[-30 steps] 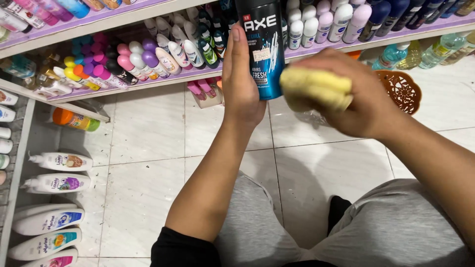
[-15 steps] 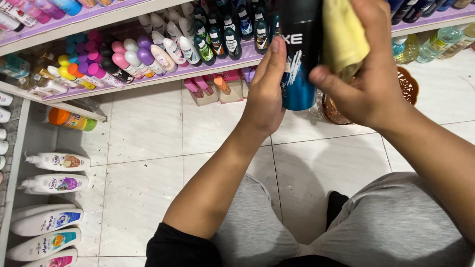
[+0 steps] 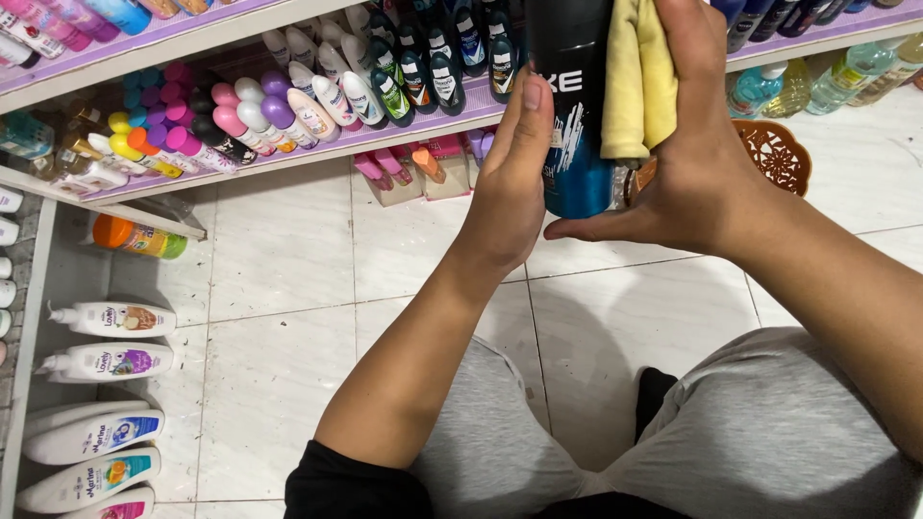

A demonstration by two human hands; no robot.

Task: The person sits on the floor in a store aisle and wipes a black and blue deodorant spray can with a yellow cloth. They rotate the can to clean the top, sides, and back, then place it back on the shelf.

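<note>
Left hand (image 3: 505, 187) cups the black-and-blue spray can (image 3: 575, 115), fingers flat along its side; right hand (image 3: 697, 163) presses a folded yellow cloth (image 3: 636, 82) against it, thumb under the base. Wiping looks mid-way. Below the can, white tiled floor (image 3: 288, 288); behind it, a purple shelf (image 3: 317, 144) packed with roll-ons.

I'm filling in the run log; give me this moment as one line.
left hand: grips black-and-blue spray can | right hand: presses yellow cloth on can | behind: shelf of roll-on bottles
</note>
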